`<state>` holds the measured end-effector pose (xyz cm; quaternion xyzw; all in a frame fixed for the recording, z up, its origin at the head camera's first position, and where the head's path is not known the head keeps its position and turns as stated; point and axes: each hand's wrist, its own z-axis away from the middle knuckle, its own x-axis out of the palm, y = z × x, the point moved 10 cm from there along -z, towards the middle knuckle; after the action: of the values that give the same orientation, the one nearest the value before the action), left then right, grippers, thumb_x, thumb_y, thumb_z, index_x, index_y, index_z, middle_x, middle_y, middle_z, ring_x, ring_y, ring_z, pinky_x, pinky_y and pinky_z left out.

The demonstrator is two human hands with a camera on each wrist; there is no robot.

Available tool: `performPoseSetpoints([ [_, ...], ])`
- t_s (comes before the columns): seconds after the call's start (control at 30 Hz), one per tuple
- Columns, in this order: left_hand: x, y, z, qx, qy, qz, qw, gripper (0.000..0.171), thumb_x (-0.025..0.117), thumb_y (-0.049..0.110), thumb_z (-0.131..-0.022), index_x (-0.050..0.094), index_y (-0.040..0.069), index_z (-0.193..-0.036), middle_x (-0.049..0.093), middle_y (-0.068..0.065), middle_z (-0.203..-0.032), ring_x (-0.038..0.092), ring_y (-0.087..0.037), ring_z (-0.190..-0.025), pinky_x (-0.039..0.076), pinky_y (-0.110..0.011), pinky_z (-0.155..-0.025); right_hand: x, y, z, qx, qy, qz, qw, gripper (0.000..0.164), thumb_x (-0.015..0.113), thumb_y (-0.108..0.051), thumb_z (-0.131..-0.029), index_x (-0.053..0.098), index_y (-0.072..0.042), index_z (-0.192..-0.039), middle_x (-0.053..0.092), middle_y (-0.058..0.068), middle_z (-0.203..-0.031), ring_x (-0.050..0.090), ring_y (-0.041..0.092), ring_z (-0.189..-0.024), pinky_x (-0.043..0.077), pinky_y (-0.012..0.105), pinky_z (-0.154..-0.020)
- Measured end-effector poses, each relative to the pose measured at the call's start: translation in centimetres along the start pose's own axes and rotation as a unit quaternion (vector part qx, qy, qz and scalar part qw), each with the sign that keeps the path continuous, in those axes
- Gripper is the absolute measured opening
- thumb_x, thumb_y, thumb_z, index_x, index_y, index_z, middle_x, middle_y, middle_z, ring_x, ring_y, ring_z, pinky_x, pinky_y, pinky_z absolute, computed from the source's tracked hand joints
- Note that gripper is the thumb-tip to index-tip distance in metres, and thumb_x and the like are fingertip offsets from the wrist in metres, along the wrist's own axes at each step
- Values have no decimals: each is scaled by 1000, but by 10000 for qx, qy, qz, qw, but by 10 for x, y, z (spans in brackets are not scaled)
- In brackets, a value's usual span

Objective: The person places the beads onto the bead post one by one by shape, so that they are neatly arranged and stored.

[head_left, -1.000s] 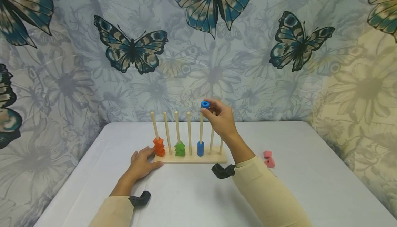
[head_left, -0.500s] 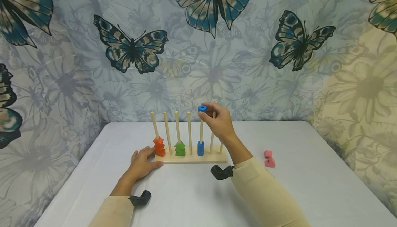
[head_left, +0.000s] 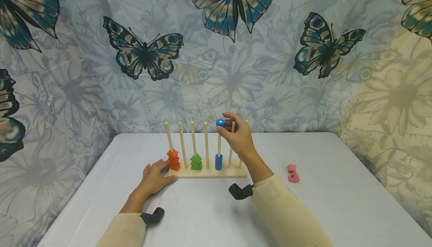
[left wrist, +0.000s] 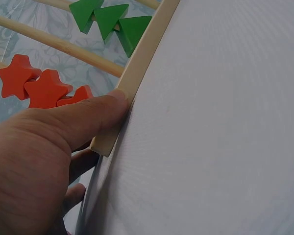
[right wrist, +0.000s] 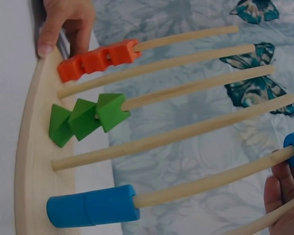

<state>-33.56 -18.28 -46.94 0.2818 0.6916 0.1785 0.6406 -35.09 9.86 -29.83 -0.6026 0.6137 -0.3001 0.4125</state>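
A wooden peg stand [head_left: 209, 173] with a row of upright pegs stands on the table. My right hand [head_left: 240, 136] pinches a blue cylinder bead [head_left: 220, 123] at the top of the fifth peg from the left, and the peg's tip shows in its hole. Two blue beads [right wrist: 93, 205] are stacked at that peg's foot. My left hand [head_left: 153, 177] grips the stand's left end, its thumb [left wrist: 105, 105] on the front edge and fingers behind. Close by it, orange star beads [left wrist: 48, 88] sit on the first peg. Green triangle beads [head_left: 195, 162] fill the third peg's foot.
Two pink beads [head_left: 293, 175] lie on the white table [head_left: 202, 213] to the right of the stand. Bare pegs [head_left: 206, 145] rise between and beside the loaded ones. A butterfly-print cloth [head_left: 233, 85] hangs behind the table.
My right hand has moved the blue bead slightly left and down, from just above the fifth peg onto its tip. My left hand has stayed at the stand's end.
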Motion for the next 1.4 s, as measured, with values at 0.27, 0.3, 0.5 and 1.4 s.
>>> performPoseSetpoints([
  [0.27, 0, 0, 0, -16, 4, -10, 10000, 71, 80, 35, -78, 55, -2, -134, 51, -20, -137, 31, -38, -136, -2, -56, -111, 2, 13, 5, 239, 40, -290, 9993, 41, 73, -11, -87, 57, 2, -122, 61, 14, -105, 60, 27, -97, 54, 33, -83],
  [0.3, 0, 1, 0, -5, 5, -10, 10000, 71, 79, 35, -79, 54, -2, -134, 51, -20, -137, 31, -38, -136, -2, -56, -111, 2, 15, 6, 268, 58, -304, 9992, 41, 73, -11, -87, 57, 1, -122, 61, 14, -105, 60, 26, -97, 54, 33, -83],
  [0.5, 0, 1, 1, 16, 4, -20, 10000, 71, 80, 35, -78, 55, -2, -134, 51, -20, -137, 32, -39, -136, -1, -56, -111, 4, 29, 13, 439, 34, -239, 9987, 42, 74, -16, -87, 58, 3, -120, 63, 15, -105, 61, 28, -98, 53, 33, -85],
  [1.4, 0, 1, 2, -15, 21, -46, 10000, 73, 80, 36, -77, 54, 0, -135, 50, -20, -138, 32, -40, -136, -1, -57, -111, 15, 46, 48, 1009, -185, -286, 9943, 35, 69, 3, -86, 55, 10, -117, 61, 22, -103, 60, 32, -96, 54, 31, -81],
])
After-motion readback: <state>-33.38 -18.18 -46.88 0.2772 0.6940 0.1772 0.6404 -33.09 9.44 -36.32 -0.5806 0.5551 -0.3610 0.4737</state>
